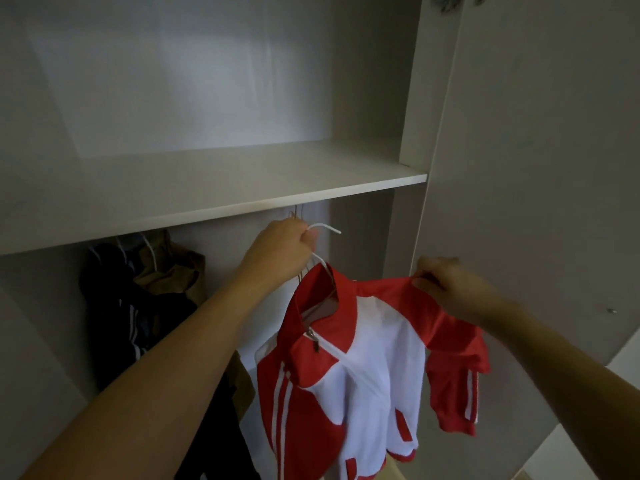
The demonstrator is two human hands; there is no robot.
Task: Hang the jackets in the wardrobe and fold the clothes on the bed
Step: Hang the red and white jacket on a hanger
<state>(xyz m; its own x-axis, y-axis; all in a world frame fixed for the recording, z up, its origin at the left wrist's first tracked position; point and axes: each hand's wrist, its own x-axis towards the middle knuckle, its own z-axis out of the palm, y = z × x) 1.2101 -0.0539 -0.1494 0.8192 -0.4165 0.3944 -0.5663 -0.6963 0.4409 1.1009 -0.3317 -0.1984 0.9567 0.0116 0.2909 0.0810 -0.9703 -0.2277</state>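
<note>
— White wardrobe (398,98) walls fill the view, with a pale shelf (207,188) running across the middle. What are the hands doing?

— Left hand (282,245) is raised just under the shelf, fingers curled round the neck of a white hanger (327,229); the hook pokes out to the right of the knuckles. Right hand (450,285) is lower and further right, pinching the red shoulder of the jacket between thumb and fingers.

— And the jacket itself?

— The red and white jacket (374,358) is on the hanger, hanging between the two hands, below the shelf and in the right part of the wardrobe opening. Collar is tilted to the left, zip (313,339) partly done up, white stripes down the red sleeves, the right sleeve drooping beneath the right hand.

— Is the hook over a rail?

— Cannot tell; the shelf edge hides whatever is above it.

— Anything else in there?

— Far left, under the shelf, dark clothes (131,306) with white stripes and a brown garment (176,268) hang close together. A thin brownish hanger (296,216) hangs just behind the left hand. The wardrobe door (536,150) stands open on the right.
</note>
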